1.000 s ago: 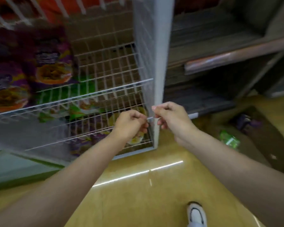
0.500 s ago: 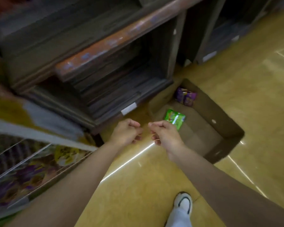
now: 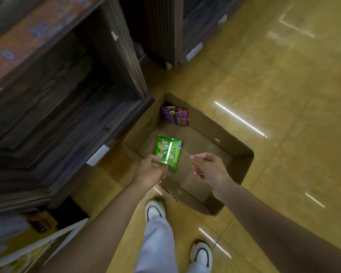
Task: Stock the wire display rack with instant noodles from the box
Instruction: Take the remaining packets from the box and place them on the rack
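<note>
An open cardboard box (image 3: pixel 242 156) stands on the floor in front of me. On its bottom lies a green instant noodle packet (image 3: pixel 168 151). Purple packets (image 3: pixel 175 116) sit in the box's far corner. My left hand (image 3: pixel 149 172) has curled fingers and covers the green packet's near left corner; I cannot tell whether it touches or holds the packet. To the right, my right hand (image 3: pixel 209 168) hovers over the box with loosely curled fingers and holds nothing. A corner of the white wire rack (image 3: pixel 47 241) shows at the bottom left.
Dark wooden shelving (image 3: pixel 63 99) stands to the left of the box and behind it, close to the box's left wall. My white shoes (image 3: pixel 155 210) are on the glossy yellow floor (image 3: pixel 283 85) just short of the box.
My view has swung from the wire rack to the box on the floor. Both hands left the rack and moved over the box, the left one down to the green packet.
</note>
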Action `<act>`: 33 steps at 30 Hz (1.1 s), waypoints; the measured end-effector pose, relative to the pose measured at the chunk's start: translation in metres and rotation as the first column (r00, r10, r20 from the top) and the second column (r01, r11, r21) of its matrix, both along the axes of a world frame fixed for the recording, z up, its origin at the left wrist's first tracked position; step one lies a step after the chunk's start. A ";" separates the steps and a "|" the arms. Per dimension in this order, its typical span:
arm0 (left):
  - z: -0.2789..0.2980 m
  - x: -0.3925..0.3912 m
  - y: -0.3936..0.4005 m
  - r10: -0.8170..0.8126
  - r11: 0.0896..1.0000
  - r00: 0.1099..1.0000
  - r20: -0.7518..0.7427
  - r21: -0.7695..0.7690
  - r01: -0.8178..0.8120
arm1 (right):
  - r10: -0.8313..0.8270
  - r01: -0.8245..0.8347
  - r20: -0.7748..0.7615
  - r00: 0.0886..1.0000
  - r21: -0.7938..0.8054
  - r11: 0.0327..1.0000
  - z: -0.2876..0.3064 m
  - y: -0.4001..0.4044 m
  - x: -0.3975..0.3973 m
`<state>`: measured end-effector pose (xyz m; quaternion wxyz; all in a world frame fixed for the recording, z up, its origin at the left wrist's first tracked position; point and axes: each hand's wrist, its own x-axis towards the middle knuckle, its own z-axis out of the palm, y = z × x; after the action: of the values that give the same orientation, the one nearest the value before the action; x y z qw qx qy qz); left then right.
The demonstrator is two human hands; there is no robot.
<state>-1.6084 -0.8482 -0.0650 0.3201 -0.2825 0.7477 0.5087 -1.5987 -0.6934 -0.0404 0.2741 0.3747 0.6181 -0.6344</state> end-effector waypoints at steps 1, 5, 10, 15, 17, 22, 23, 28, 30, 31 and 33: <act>-0.013 -0.008 -0.001 -0.002 1.000 1.000 0.014 -0.004 0.002 | -0.011 0.011 0.004 1.000 0.010 1.000 -0.011 0.001 -0.007; -0.086 -0.043 -0.002 -0.025 0.999 0.996 0.085 -0.026 0.028 | -0.031 0.030 0.017 0.999 0.062 0.998 -0.074 0.003 -0.041; -0.201 -0.080 -0.012 -0.204 0.964 0.970 0.131 -0.147 0.222 | -0.085 0.082 0.021 0.996 0.108 0.991 -0.186 -0.006 -0.093; -0.293 -0.098 -0.022 -0.455 0.813 0.860 0.232 -0.286 0.507 | -0.116 0.116 -0.009 0.993 0.147 0.982 -0.263 -0.005 -0.134; -0.321 -0.106 -0.024 -0.454 0.800 0.859 0.238 -0.316 0.510 | -0.092 0.103 -0.060 0.994 0.228 0.968 -0.290 0.001 -0.152; -0.363 -0.114 -0.018 -0.407 0.827 0.879 0.247 -0.310 0.470 | 0.080 -0.007 -0.173 0.982 0.385 0.923 -0.326 0.002 -0.194; -0.371 -0.113 -0.017 -0.398 0.824 0.885 0.244 -0.328 0.461 | 0.072 -0.004 -0.172 0.983 0.369 0.929 -0.332 -0.004 -0.204; -0.371 -0.116 -0.009 -0.412 0.807 0.878 0.245 -0.349 0.476 | 0.200 -0.115 -0.098 0.975 0.550 0.827 -0.348 -0.021 -0.233; -0.360 -0.116 -0.006 -0.343 0.858 0.901 0.264 -0.301 0.415 | 0.333 -0.239 -0.054 0.941 0.591 0.770 -0.343 -0.017 -0.223; -0.354 -0.116 -0.005 -0.294 0.890 0.920 0.260 -0.276 0.362 | 0.360 -0.269 -0.044 0.932 0.584 0.766 -0.338 -0.014 -0.213; -0.334 -0.114 -0.002 -0.178 0.941 0.958 0.224 -0.247 0.233 | 0.385 -0.313 -0.009 0.923 0.568 0.762 -0.321 -0.007 -0.189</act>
<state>-1.7229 -0.8504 -0.3994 0.4028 -0.2930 0.8000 0.3345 -1.7880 -0.7008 -0.3615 0.2272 0.2756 0.8502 -0.3867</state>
